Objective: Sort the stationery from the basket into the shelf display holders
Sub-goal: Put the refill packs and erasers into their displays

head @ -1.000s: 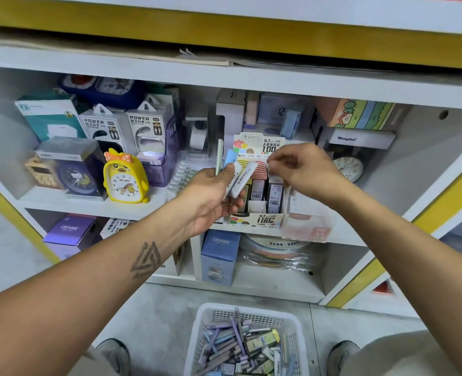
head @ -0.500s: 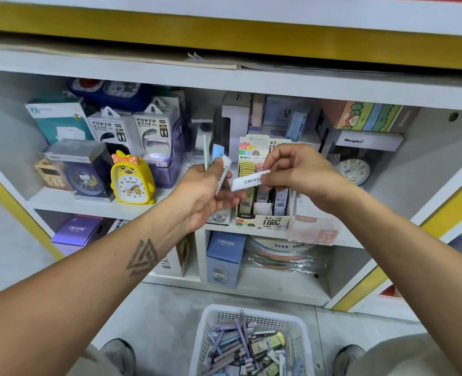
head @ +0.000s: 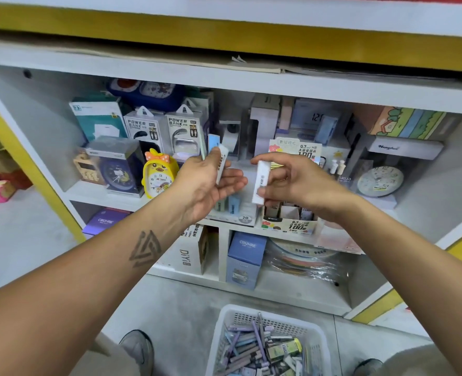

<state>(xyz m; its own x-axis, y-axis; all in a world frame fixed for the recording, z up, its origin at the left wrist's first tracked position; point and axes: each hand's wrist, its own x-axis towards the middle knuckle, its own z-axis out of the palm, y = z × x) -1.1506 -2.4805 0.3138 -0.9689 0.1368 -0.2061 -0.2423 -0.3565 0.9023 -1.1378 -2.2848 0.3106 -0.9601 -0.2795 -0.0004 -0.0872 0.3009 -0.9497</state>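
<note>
My right hand (head: 300,185) pinches one white lead case (head: 259,183) upright between thumb and fingertips, directly above the display holder (head: 289,223) printed "0.7 HB". My left hand (head: 205,183) grips several more cases (head: 220,164) in a loose fan, just left of the right hand. The basket (head: 267,346) sits on the floor below both hands and still holds many items.

Risk 1: the pinch covers only the case's lower end; a tilt during insertion may drop it behind the holder. Risk 2: the fanned cases in my left hand may slip, because the fingers are only partly curled. Risk 3: the adjacent "2B" holder (head: 235,210) lies below my left hand; misreading a label puts stock in the wrong slot.
</note>
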